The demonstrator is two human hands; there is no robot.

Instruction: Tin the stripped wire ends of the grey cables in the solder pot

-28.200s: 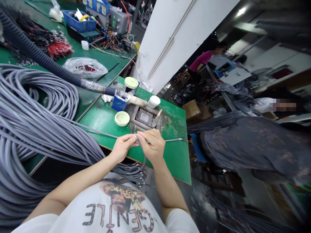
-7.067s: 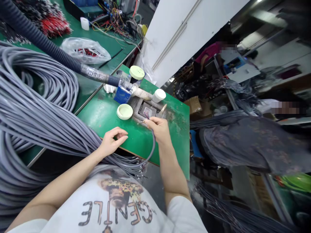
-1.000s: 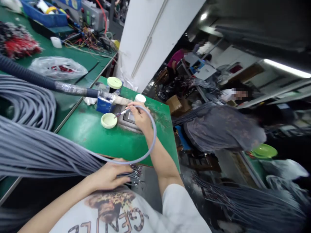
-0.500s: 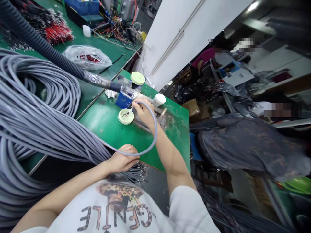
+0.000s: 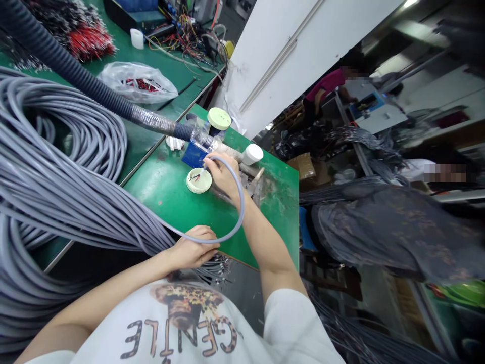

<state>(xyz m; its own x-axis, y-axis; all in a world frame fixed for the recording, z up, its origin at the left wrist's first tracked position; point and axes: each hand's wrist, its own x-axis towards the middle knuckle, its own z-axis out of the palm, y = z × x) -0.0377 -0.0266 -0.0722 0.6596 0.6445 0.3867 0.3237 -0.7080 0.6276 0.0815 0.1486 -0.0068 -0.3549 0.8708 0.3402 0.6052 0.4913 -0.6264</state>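
In the head view, my right hand is closed in a pinch on a grey cable close to its stripped end. Thin dark and red wires fan out from that end, over or in a shallow cream-coloured dish; whether they touch its contents I cannot tell. From the pinch, the cable loops around toward me and passes across my left hand. That hand lies at the board's near edge with its fingers curled and close together. What those fingers hold, if anything, is hidden.
Big coils of grey cable fill the left. A ribbed black hose crosses above the green board to a blue box. Beyond stand a round cream lid and a white cup. Other people are at the right.
The view has shifted slightly. My right hand and the wire ends have edged a little left over the dish. My left hand stays in place.
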